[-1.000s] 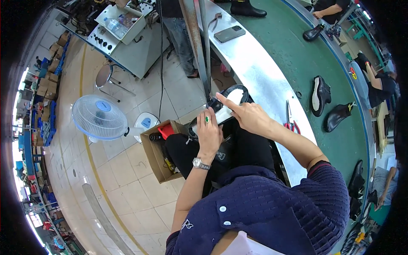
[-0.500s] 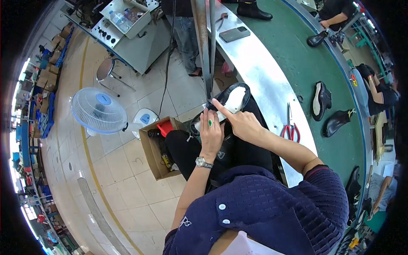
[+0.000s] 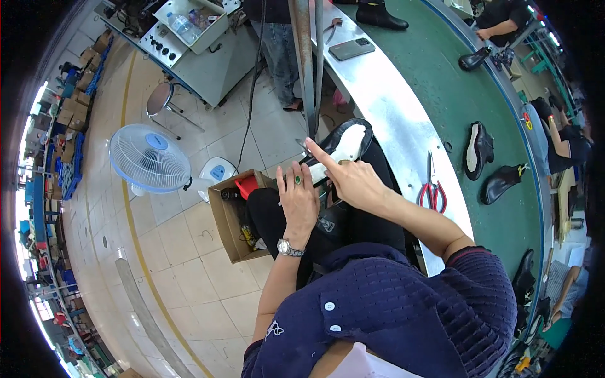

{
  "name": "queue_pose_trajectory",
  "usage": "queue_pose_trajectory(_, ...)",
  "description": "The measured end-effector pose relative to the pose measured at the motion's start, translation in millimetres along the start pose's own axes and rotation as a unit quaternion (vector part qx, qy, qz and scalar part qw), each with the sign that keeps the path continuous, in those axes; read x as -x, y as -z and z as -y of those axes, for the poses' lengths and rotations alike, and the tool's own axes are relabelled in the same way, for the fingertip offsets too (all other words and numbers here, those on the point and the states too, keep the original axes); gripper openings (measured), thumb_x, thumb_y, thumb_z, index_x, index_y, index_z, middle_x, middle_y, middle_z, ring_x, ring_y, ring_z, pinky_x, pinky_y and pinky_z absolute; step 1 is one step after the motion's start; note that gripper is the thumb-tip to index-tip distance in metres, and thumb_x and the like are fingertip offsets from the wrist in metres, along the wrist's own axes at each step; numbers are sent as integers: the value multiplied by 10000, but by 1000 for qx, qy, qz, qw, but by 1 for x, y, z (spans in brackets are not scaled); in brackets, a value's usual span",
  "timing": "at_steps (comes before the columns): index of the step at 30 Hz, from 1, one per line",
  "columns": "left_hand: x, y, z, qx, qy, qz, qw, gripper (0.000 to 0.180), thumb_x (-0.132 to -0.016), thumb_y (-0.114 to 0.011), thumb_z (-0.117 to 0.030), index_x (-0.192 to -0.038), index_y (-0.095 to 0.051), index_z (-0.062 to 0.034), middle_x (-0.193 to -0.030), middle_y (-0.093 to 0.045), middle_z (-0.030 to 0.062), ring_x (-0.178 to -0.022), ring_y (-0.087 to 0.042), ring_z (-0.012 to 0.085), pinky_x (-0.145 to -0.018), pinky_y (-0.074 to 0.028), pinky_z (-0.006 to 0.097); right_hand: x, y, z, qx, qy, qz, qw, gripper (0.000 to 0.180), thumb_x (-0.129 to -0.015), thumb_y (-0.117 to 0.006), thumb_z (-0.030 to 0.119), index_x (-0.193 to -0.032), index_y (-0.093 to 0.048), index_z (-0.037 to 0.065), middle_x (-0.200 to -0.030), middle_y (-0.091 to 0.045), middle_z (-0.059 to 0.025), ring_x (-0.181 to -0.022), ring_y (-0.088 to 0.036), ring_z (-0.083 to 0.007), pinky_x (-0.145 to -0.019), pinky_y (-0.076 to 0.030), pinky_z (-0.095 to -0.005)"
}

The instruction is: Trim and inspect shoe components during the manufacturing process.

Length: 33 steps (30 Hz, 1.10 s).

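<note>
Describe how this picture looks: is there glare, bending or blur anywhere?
In the head view, bright white glare lies on the metal tabletop; in the same head view, that tabletop and the green surface bow into arcs and the outer corners go black; also in the head view, the left hand and right hand look fairly sharp.

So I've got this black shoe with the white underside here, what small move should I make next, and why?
I'd probably curl the left hand around the nearer end of the shoe to steady it: the left fingers look straight rather than wrapped, while the right hand points its index finger forward and left. Whether the left hand touches the shoe is hard to tell.
</note>
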<state>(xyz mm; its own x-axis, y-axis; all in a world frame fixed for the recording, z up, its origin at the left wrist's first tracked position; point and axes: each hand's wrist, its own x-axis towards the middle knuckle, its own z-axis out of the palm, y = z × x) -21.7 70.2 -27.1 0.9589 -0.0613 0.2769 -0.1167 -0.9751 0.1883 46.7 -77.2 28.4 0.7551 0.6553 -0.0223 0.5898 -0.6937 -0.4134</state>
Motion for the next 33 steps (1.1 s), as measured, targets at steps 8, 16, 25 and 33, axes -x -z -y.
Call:
queue_pose_trajectory(8, 3, 4, 10, 218, 109, -26, 969, 775, -651, -799, -65, -1316, -415, 36, -1250, -536, 211, -1154, -496, 368, -953, -439, 412, -5, -9, -3, 25, 21, 67, 997, 966, -767, -600, 12, -1530, -31, 172, -655, -622, -195, -577, -633, -359, -537, -498, -432)
queue_pose_trajectory(16, 10, 2, 13, 268, 159, -40, 949, 913, -664, -820, -101, -1412, -305, -8, -1210, -583, 197, -1086, -563, 369, -907, -462, 401, -4, -19, 4, -11, 29, 38, 999, 971, -760, -616, 32, -1529, -39, 164, -621, -620, -183, -539, -631, -344, -494, -496, -440)
queue_pose_trajectory(25, 13, -2, 12, 278, 148, -59, 947, 939, -669, -819, -121, -1422, -270, -12, -1213, -589, 187, -1068, -581, 372, -899, -468, 398, -2, -10, 7, -3, 23, 75, 997, 898, -791, -599, 69, -1523, -80, 123, -635, -635, -205, -558, -645, -353, -510, -512, -457)
queue_pose_trajectory(33, 12, 2, 9, 339, 166, -59, 924, 995, -665, -826, -163, -1462, -243, -45, -1250, -590, 164, -1105, -582, 341, -924, -469, 370, -48, 10, -55, 65, -18, -30, 997, 521, -887, -545, 135, -1371, -358, 95, -921, -666, -201, -812, -641, -396, -678, -494, -487)
